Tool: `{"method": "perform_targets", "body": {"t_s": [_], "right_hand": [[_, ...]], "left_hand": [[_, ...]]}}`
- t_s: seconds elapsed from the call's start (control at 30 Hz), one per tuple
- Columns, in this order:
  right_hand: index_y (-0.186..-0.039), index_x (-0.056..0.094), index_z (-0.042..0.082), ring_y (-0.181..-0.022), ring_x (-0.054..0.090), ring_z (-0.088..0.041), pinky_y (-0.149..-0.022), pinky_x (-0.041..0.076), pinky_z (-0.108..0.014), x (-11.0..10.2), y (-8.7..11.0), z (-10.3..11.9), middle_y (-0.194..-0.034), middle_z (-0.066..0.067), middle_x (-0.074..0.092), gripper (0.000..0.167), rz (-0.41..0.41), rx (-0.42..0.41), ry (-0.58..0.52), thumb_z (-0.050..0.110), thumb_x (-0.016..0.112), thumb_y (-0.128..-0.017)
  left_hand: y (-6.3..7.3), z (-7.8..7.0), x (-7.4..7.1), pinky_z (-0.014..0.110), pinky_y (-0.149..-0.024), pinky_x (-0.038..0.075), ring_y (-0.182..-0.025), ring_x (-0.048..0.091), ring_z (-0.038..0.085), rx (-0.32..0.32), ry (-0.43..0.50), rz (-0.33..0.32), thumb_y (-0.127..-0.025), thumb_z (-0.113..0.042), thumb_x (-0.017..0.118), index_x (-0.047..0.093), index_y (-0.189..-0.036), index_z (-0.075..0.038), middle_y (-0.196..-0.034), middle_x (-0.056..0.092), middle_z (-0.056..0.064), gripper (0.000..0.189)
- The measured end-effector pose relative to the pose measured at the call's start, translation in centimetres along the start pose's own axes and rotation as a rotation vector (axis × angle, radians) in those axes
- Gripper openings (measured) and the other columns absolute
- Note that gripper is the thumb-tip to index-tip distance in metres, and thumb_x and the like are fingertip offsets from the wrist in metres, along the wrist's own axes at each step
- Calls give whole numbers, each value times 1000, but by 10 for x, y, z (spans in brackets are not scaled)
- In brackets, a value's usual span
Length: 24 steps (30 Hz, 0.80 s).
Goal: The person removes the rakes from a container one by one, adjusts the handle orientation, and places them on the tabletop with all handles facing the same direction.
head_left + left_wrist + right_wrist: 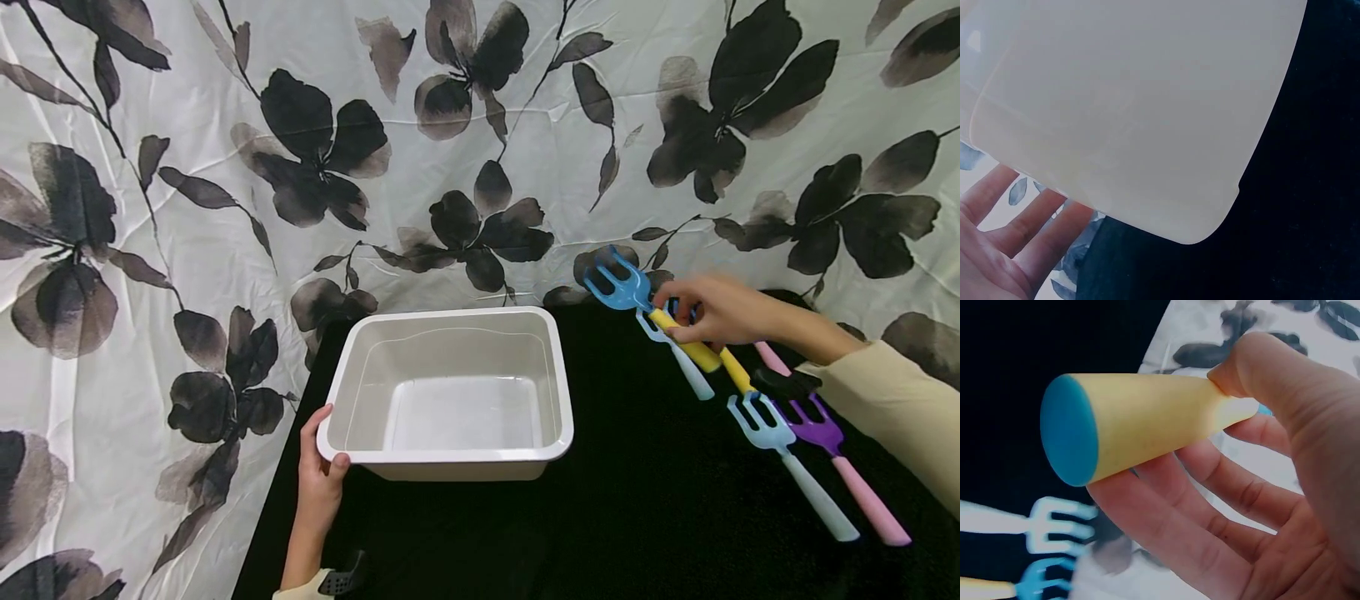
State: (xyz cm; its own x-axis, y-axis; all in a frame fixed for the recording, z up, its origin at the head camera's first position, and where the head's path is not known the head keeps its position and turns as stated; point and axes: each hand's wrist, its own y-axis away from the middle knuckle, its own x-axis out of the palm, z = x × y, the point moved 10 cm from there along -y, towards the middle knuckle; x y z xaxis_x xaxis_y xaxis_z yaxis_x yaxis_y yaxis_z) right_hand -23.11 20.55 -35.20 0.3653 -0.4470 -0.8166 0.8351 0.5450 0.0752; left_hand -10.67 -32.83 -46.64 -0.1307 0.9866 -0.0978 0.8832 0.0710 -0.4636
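My right hand (712,312) pinches a toy garden fork (628,290) by its yellow handle, thumb on one side and fingers on the other. The fork's blue tines point up and left. In the right wrist view the wide blue butt end of the handle (1154,419) faces the camera. To the left, a white plastic tub (450,457) stands with nothing inside. My left hand (318,483) grips its near left corner, thumb at the rim and fingers along the outer side. The tub's outer wall (1147,125) fills much of the left wrist view.
Several more forks lie on the black table (637,517) at right: a pale blue fork (693,375), another pale blue fork (817,496), a purple fork with a pink handle (870,500), and others partly hidden under my right arm. A floral cloth (480,150) hangs behind.
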Motion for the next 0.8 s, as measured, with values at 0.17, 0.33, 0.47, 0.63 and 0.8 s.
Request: {"method": "perform_targets", "body": {"t_s": [0.17,0.33,0.47,0.63,0.8], "right_hand": [[-129,57,5,-66,67,-17,-53,57,-31,15,31,-43,-91,-7,66,41,-11,119,-67,13,75,-93],[-131,54,3,-70,67,-19,-55,58,-32,32,52,-66,-89,-6,67,43,2,163,-144,16,74,-95],[-130,53,2,-71,67,-18,-54,58,-33,45,66,-82,-89,-6,68,43,2,189,-181,17,73,-95],[-131,51,-1,-72,67,-17,-54,58,-33,64,85,-98,-93,-8,67,43,-5,210,-226,15,71,-97],[-134,49,-4,-74,66,-22,-55,58,-35,88,104,-116,-95,-11,63,50,3,309,-297,16,72,-95]], "left_hand": [[-2,-3,3,21,-94,47,-120,50,25,-7,-7,-1,-100,-18,67,32,-156,-5,-147,41,8,67],[-3,-4,3,20,-95,46,-121,49,24,-25,-15,-12,-100,-17,66,32,-156,-5,-148,41,7,66],[-3,-2,3,20,-95,46,-121,49,25,-37,-19,-18,-101,-17,66,32,-156,-6,-147,42,7,66],[-3,-2,2,21,-95,45,-120,50,25,-40,-11,-27,-100,-22,68,33,-156,-5,-146,43,7,68],[-6,-4,3,21,-96,46,-121,49,26,-29,-4,-14,-101,-22,68,32,-156,-5,-147,42,8,69]]}}
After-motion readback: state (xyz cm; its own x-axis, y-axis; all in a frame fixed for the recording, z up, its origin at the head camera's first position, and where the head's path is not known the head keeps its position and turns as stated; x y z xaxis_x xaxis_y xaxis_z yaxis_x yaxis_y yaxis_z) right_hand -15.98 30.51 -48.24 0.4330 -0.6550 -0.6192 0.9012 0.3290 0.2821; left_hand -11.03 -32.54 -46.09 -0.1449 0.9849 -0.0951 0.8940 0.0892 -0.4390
